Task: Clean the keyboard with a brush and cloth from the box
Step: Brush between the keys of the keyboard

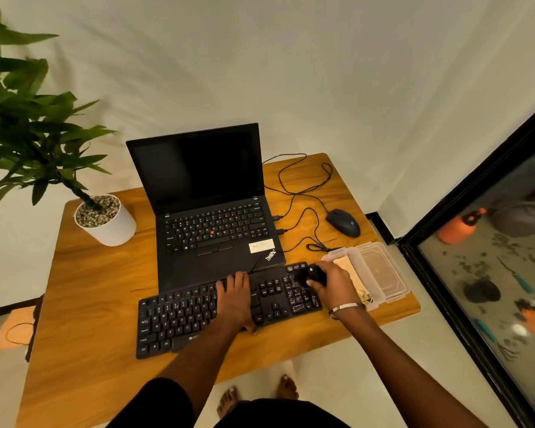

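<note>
A black external keyboard [186, 316] lies slanted across the front of the wooden table [99, 273]. My left hand [235, 299] rests flat on its middle keys, fingers spread. My right hand [332, 284] grips a black brush [312, 274] over the number pad at the keyboard's right end. Just right of that hand stands a clear plastic box [380, 270] with its lid off, and a light cloth [349, 270] shows inside it, partly hidden by my hand.
An open black laptop [210, 205] stands behind the keyboard. A black mouse [343, 223] and its looping cable [303, 193] lie at the back right. A white potted plant [105, 220] stands at the back left. A dark glass door [488, 273] runs along the right.
</note>
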